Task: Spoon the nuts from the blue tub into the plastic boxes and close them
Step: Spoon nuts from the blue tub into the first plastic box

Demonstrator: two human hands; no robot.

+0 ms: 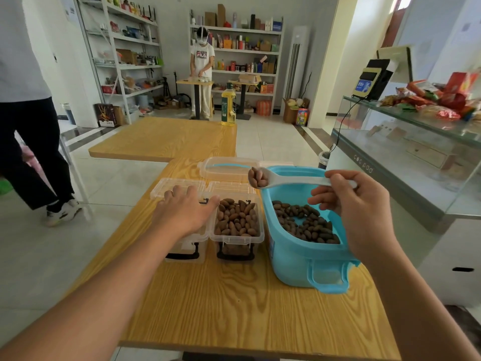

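Clear plastic left box (186, 246) lies under the flat, relaxed left hand (185, 207); its fill is hidden. Beside it, box 2 (236, 230) looks nearly full (lids still open). Right hand (346, 201) pinches a loaded white spoon (281, 180) above the blue tub (299, 259), where many nuts (307, 222) remain.

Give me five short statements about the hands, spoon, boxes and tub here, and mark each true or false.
1. The right hand holds a white spoon loaded with nuts. True.
2. The left hand holds a lid in the air. False: it rests on the left box.
3. The right box holds nuts. True.
4. The blue tub is empty. False: nuts lie inside it.
5. The right box is closed. False: it stands open.
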